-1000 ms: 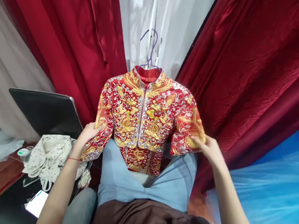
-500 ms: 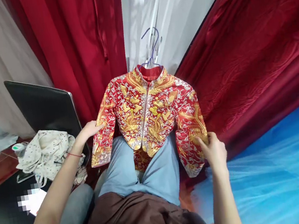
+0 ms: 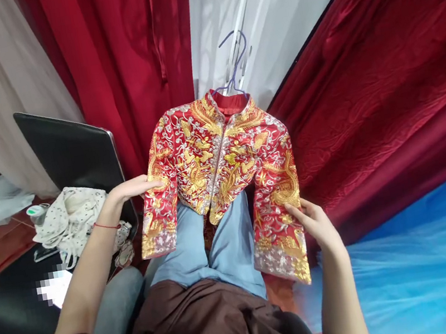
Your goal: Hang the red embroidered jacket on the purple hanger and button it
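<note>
A red jacket (image 3: 221,156) with gold and silver embroidery and a front zip lies over my blue-clad lap, its front facing up. A purple wire hanger (image 3: 235,69) sits in its collar, the hook pointing away from me. With the thumb on top, my left hand (image 3: 135,187) is closed on the edge of the sleeve at left; its other fingers are hidden under the cloth. My right hand (image 3: 319,225) grips the outer edge of the other sleeve above the wide cuff, its fingers partly behind the fabric. Both sleeves are spread out from the body.
At left, a black bench seat (image 3: 7,302) with a backrest (image 3: 70,149) bears a white spotted cloth (image 3: 74,219), a phone (image 3: 45,252) and a blurred-out white item (image 3: 62,288). Red curtains (image 3: 116,54) hang ahead and at right. Blue tulle (image 3: 413,272) spreads at lower right.
The sleeve in my right hand has come inward and turned, so its cuff shows broader and lower. My left hand has shifted slightly inward with its sleeve. The view has tilted a little.
</note>
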Available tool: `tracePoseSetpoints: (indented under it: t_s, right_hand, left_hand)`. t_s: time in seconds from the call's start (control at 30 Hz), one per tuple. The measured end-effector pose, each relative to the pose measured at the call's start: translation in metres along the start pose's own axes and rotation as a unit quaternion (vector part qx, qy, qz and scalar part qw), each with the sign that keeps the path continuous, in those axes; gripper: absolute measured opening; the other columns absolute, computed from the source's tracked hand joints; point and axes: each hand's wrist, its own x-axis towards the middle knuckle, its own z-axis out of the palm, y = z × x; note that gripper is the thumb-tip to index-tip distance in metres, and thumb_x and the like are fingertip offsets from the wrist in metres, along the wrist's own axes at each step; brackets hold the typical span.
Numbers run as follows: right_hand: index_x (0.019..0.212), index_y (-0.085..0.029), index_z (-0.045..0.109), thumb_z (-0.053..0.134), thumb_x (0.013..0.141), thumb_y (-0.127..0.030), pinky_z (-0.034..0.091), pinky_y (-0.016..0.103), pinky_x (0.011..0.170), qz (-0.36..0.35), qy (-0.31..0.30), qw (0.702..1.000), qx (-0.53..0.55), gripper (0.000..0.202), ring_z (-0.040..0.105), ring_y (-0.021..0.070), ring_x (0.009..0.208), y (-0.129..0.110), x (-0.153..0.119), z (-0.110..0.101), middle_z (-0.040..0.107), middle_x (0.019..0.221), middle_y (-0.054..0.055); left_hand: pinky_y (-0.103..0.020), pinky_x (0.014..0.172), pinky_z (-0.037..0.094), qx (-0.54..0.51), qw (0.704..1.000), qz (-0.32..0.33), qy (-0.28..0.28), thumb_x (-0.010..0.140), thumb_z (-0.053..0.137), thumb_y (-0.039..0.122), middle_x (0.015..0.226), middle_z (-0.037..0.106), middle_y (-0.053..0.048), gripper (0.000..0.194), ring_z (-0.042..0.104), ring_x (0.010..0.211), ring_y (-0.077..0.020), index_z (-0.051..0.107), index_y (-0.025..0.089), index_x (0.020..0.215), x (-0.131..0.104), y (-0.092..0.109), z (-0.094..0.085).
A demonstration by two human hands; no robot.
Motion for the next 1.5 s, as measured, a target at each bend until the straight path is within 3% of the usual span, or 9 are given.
tracePoseSetpoints:
  t_s: [0.27, 0.4, 0.5, 0.6, 0.73, 0.87, 1.1, 1.33, 1.5]
  right_hand:
    - [0.095, -0.023, 0.061, 0.058, 0.082, -0.038, 0.043, 0.034, 0.066, 0.046, 0.133, 0.935, -0.324, 0.02, 0.068, 0.0308, 0.087, 0.024, 0.015, 0.008, 0.074, 0.089, 0.012]
    - [0.086, -0.024, 0.054, 0.064, 0.079, -0.047, 0.042, 0.03, 0.06, 0.005, 0.002, 0.994, -0.11, 0.026, 0.064, 0.0221, 0.068, 0.016, 0.01, 0.014, 0.069, 0.074, 0.004]
    - [0.092, -0.025, 0.053, 0.071, 0.074, -0.058, 0.043, 0.027, 0.056, -0.003, -0.09, 0.992, 0.092, 0.041, 0.058, 0.0175, 0.059, 0.003, 0.004, 0.016, 0.065, 0.072, 0.0]
    - [0.095, -0.025, 0.052, 0.073, 0.073, -0.058, 0.044, 0.027, 0.057, -0.008, -0.083, 0.988, 0.131, 0.045, 0.058, 0.0168, 0.06, 0.0, 0.006, 0.018, 0.064, 0.072, 0.0]
    - [0.095, -0.02, 0.054, 0.061, 0.085, -0.046, 0.047, 0.031, 0.063, 0.039, 0.045, 0.987, -0.151, 0.029, 0.063, 0.0222, 0.069, 0.016, 0.018, 0.028, 0.066, 0.079, 0.007]
    - [0.118, -0.006, 0.051, 0.045, 0.094, -0.033, 0.051, 0.044, 0.074, 0.113, 0.156, 0.882, -0.429, 0.037, 0.068, 0.0349, 0.086, 0.025, 0.021, 0.038, 0.067, 0.095, 0.023]
    - [0.125, -0.003, 0.052, 0.045, 0.093, -0.043, 0.05, 0.05, 0.084, -0.095, 0.313, 0.846, -0.422, 0.051, 0.056, 0.0411, 0.108, -0.001, 0.009, 0.042, 0.055, 0.117, 0.03]
    - [0.095, -0.018, 0.062, 0.05, 0.091, -0.042, 0.05, 0.041, 0.085, -0.251, 0.222, 0.922, -0.193, 0.027, 0.061, 0.0249, 0.088, -0.056, 0.053, 0.079, 0.064, 0.096, 0.013]
    - [0.089, -0.018, 0.063, 0.056, 0.086, -0.035, 0.05, 0.037, 0.083, -0.281, 0.177, 0.941, -0.071, 0.019, 0.061, 0.0206, 0.083, -0.112, 0.123, 0.113, 0.068, 0.091, 0.009]
  left_hand:
    - [-0.03, 0.062, 0.055, 0.018, 0.996, -0.035, 0.084, 0.053, 0.082, 0.054, 0.072, 0.075, -0.005, 0.044, 0.07, 0.072, -0.0263, 0.076, 0.016, 0.073, 0.007, -0.011, -0.005]
    - [-0.031, 0.068, 0.058, -0.035, 0.997, -0.034, 0.063, 0.057, 0.081, 0.054, 0.086, 0.078, -0.007, 0.048, 0.072, 0.078, -0.0257, 0.076, 0.016, 0.086, 0.006, -0.018, -0.015]
    - [-0.031, 0.078, 0.06, -0.1, 0.994, -0.012, 0.043, 0.061, 0.081, 0.05, 0.099, 0.078, -0.007, 0.048, 0.073, 0.087, -0.023, 0.075, 0.018, 0.096, 0.002, -0.015, -0.016]
    - [-0.032, 0.076, 0.061, -0.154, 0.986, -0.011, 0.069, 0.058, 0.082, 0.047, 0.099, 0.078, -0.008, 0.048, 0.073, 0.086, -0.0236, 0.075, 0.017, 0.095, 0.004, -0.016, -0.013]
    - [-0.032, 0.075, 0.06, -0.12, 0.99, -0.036, 0.065, 0.054, 0.083, 0.051, 0.094, 0.078, -0.009, 0.053, 0.073, 0.084, -0.0246, 0.074, 0.016, 0.093, 0.02, -0.037, -0.012]
    - [-0.033, 0.078, 0.057, 0.022, 0.992, -0.073, 0.096, 0.054, 0.079, 0.061, 0.091, 0.078, -0.01, 0.061, 0.072, 0.093, -0.0302, 0.073, 0.014, 0.093, 0.041, -0.067, -0.016]
    - [-0.033, 0.082, 0.053, 0.205, 0.952, -0.001, 0.226, 0.073, 0.061, 0.065, 0.118, 0.071, -0.017, 0.068, 0.069, 0.105, -0.0325, 0.062, 0.011, 0.115, 0.053, -0.073, -0.004]
    - [-0.026, 0.07, 0.046, 0.255, 0.942, 0.035, 0.214, 0.075, 0.059, 0.044, 0.08, 0.073, -0.004, 0.024, 0.068, 0.077, -0.0192, 0.057, 0.021, 0.079, 0.048, -0.056, 0.011]
    - [-0.024, 0.058, 0.039, 0.268, 0.952, 0.027, 0.143, 0.071, 0.059, 0.044, 0.066, 0.068, 0.001, 0.023, 0.064, 0.065, -0.0178, 0.055, 0.021, 0.071, 0.037, -0.042, 0.009]
